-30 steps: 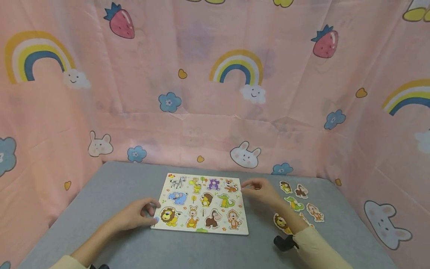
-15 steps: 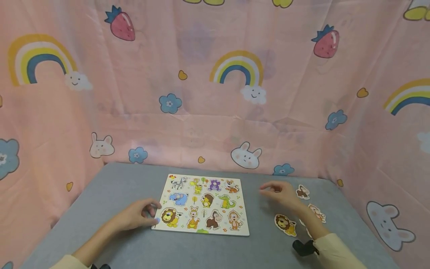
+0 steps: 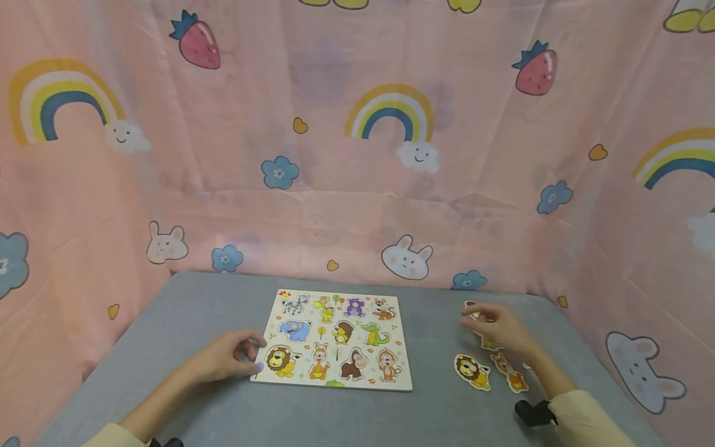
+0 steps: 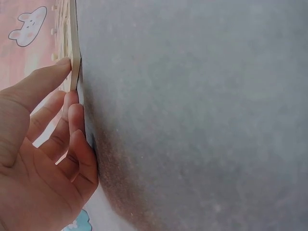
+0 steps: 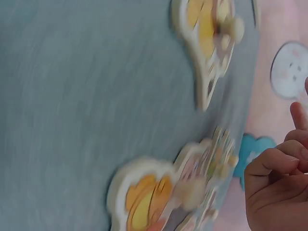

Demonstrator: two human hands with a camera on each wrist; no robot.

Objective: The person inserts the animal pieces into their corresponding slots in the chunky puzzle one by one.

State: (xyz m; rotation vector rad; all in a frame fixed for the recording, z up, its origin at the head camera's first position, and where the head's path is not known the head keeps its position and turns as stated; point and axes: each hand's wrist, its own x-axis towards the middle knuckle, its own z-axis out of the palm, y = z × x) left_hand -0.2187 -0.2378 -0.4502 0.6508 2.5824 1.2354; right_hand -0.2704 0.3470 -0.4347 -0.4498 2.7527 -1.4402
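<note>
A wooden animal puzzle board (image 3: 405,372) lies flat on the table, showing lion, giraffe, elephant and other animal pictures. My left hand (image 3: 226,357) grips its left edge near the front corner; in the left wrist view the thumb presses the board's edge (image 4: 74,43), fingers curled beside it. My right hand (image 3: 497,326) hovers over the loose pieces, fingers loosely bent, nothing in them. It partly covers a hedgehog piece (image 3: 472,305) and a crocodile piece (image 3: 491,343). Closer to me lie a lion piece (image 3: 472,372) and a kangaroo piece (image 3: 509,374).
Small knobs (image 5: 190,192) stand up from the loose pieces in the right wrist view. Grey cloth covers the table (image 3: 212,304). A pink patterned curtain (image 3: 335,217) encloses the back and both sides.
My right hand has moved right, from the board's right edge to above the loose pieces. My left hand has stayed at the board's left edge.
</note>
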